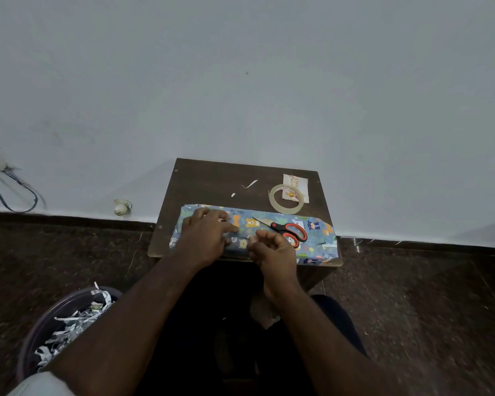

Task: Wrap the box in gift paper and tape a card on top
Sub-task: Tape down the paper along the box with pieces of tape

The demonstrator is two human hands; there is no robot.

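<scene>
Two hands meet at the centre of the frame, over the box (257, 235) wrapped in blue cartoon-print paper. Your left hand (205, 238) lies on its left half, fingers pressing the paper flat. Your right hand (272, 252) curls at the near edge, thumb and forefinger pinching something small and pale I cannot make out. Scissors (286, 230) with red-and-black handles rest on the box just right of your fingers. Its right end overhangs the small dark wooden table (212, 178). Beyond it, upper right, a clear tape ring (287, 202) overlaps a cream card (297, 182). Lower left stands a bin (66, 324) of shredded paper.
</scene>
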